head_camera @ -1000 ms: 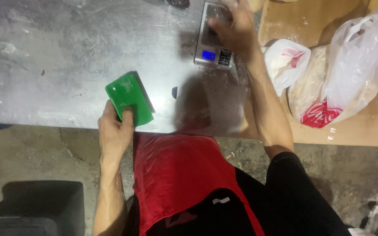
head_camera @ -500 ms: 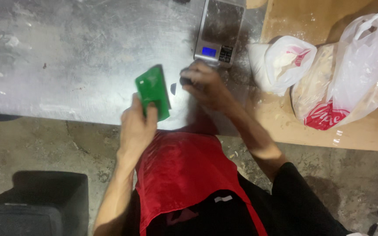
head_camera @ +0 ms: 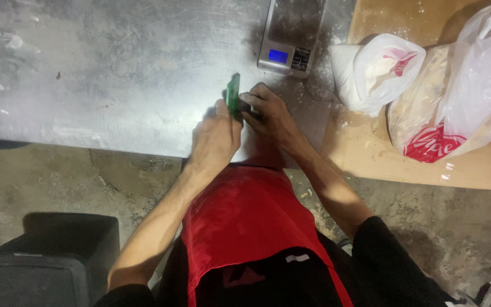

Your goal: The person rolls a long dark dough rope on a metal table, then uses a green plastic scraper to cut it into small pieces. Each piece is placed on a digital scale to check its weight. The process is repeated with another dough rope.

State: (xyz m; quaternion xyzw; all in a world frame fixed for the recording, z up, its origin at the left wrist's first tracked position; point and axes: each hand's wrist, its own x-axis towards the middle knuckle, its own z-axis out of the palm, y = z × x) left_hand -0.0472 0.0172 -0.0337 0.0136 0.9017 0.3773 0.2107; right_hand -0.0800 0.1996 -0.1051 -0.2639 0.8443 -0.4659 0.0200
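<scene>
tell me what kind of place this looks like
Probably a bakery or food prep area: a metal worktable carries a digital scale, flour-dusted plastic bags sit on a wooden board, and the left hand holds a green scraper.

A grey metal surface (head_camera: 115, 74) fills the upper left, scuffed and streaked, catching a soft glare near its front edge. Along its right edge sits a pale wooden board (head_camera: 382, 153), dusted white. Below the front edge, a bare concrete floor (head_camera: 75, 176), mottled and stained, runs across the lower part. At the floor's lower left corner stands 1 dark boxy bin (head_camera: 46, 261).
</scene>
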